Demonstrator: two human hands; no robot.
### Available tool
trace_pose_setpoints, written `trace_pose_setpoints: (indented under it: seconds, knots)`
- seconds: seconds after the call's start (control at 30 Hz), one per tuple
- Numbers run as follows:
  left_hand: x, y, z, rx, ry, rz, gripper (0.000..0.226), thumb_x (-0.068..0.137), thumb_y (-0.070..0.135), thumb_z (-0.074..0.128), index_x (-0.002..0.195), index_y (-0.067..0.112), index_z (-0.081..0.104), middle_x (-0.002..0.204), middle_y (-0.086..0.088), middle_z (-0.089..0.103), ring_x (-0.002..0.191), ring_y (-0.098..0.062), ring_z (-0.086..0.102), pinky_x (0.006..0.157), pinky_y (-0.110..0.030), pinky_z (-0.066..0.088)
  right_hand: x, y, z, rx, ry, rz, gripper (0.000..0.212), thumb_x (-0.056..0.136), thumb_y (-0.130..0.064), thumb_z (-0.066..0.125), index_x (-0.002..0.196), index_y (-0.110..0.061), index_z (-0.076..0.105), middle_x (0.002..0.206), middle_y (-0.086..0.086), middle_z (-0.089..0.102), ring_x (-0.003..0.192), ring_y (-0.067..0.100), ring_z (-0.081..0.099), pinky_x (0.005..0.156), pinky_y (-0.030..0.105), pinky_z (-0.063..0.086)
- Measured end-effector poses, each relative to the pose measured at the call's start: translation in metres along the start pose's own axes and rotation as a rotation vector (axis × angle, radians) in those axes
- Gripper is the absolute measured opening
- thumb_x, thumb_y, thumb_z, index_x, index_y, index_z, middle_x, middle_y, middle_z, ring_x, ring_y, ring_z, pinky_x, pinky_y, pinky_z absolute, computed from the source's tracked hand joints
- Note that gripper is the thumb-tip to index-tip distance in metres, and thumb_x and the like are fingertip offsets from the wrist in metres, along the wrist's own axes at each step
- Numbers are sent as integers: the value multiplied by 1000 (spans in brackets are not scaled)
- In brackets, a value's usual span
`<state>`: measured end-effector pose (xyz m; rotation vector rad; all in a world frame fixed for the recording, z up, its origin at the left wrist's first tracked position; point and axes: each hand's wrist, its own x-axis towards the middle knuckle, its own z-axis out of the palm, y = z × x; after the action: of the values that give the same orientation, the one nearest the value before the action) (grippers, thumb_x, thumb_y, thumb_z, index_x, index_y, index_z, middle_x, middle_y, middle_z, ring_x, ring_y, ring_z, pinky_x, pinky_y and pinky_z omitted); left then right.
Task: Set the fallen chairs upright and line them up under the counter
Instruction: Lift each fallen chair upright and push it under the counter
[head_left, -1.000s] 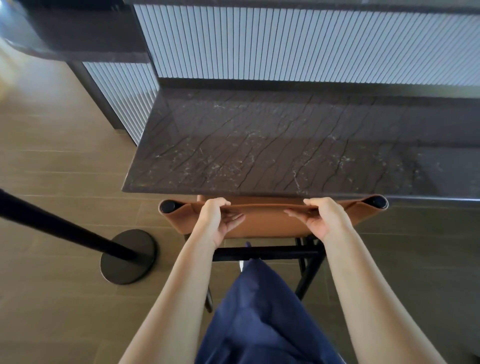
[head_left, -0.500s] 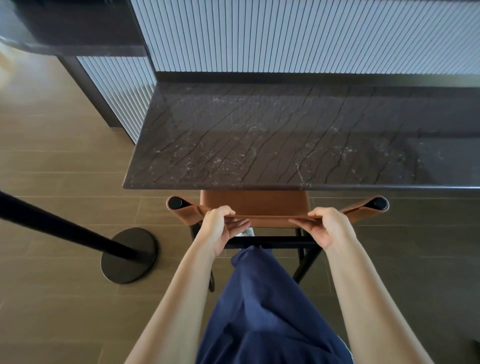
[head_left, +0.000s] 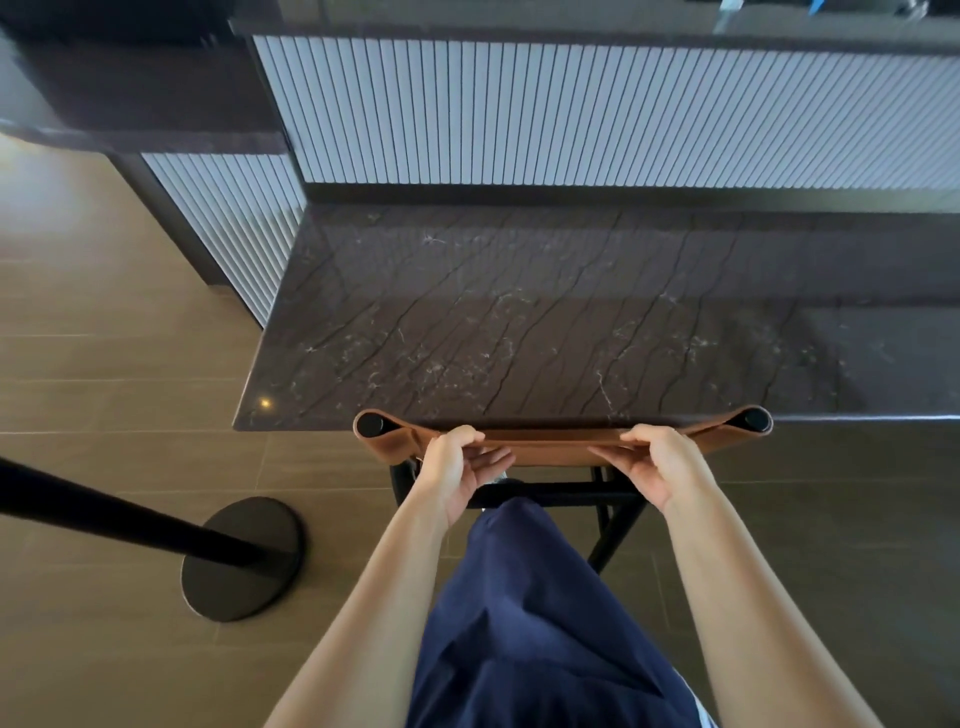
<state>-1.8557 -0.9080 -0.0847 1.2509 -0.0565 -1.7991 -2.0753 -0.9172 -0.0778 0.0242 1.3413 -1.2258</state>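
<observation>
Gripped by left hand (head_left: 457, 467) and right hand (head_left: 660, 462), the chair (head_left: 561, 448) has been pushed further under the counter (head_left: 519, 322) beyond them. Placement is judged nearly done.

No words, numbers, labels or signs are showing clearly enough to be read anywhere in view.

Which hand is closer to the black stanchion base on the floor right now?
Left. The left hand grips the chair backrest up and right of the stanchion base; the right hand grips it farther right.
</observation>
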Motion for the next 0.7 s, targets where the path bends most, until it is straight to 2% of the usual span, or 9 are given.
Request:
trace_pose_setpoints:
  seconds: [0.13, 0.23, 0.3, 0.4, 0.47, 0.57, 0.7]
  knots:
    - [5, 2, 3, -9, 9, -14, 17, 95, -4, 41, 81, 1, 49, 90, -20, 51, 87, -40, 64, 71, -43, 54, 2, 0, -2, 9, -30, -6, 25, 86, 21, 42, 99, 2, 52, 102, 27, 54, 93, 43, 61, 51, 47, 58]
    - [4, 3, 3, -11, 15, -20, 18, 94, -5, 41, 80, 1, 48, 95, -21, 51, 87, -40, 64, 72, -44, 54, 3, 2, -3, 26, -32, -14, 24, 87, 21, 41, 96, 2, 53, 97, 26, 55, 90, 42, 63, 53, 48, 59]
    - [4, 1, 2, -23, 33, -15, 19, 94, -7, 40, 79, 2, 48, 94, -22, 52, 85, -40, 63, 79, -46, 53, 3, 8, -4, 19, -14, -20, 24, 86, 21, 41, 98, 3, 52, 95, 25, 55, 85, 41, 64, 53, 47, 59]
    - [3, -7, -11, -30, 41, -36, 19, 94, -8, 39, 81, 2, 49, 105, -26, 50, 92, -41, 61, 86, -48, 51, 4, 23, -11, 29, 13, -6, 34, 86, 20, 40, 114, 2, 47, 95, 25, 54, 80, 39, 65, 54, 48, 60]
    - [1, -14, -24, -50, 40, -63, 18, 93, -9, 39, 82, 1, 50, 104, -26, 53, 91, -40, 61, 79, -46, 56, 1, 34, -18, 23, 30, 19, 27, 86, 20, 40, 104, 3, 50, 93, 25, 55, 79, 38, 65, 53, 46, 59]
    - [1, -30, -46, -65, 76, -84, 17, 91, -11, 40, 86, 0, 52, 91, -22, 57, 84, -35, 61, 69, -45, 59, -2, 55, -31, -17, 53, 76, 21, 86, 20, 40, 92, 3, 52, 86, 20, 54, 78, 35, 61, 51, 44, 58]
    - [3, -37, -59, -41, 88, -75, 16, 92, -11, 42, 86, -1, 53, 84, -20, 59, 80, -32, 61, 73, -45, 59, -2, 65, -37, -35, 24, 71, 23, 88, 20, 40, 96, 2, 52, 89, 22, 57, 79, 35, 63, 72, 52, 56]
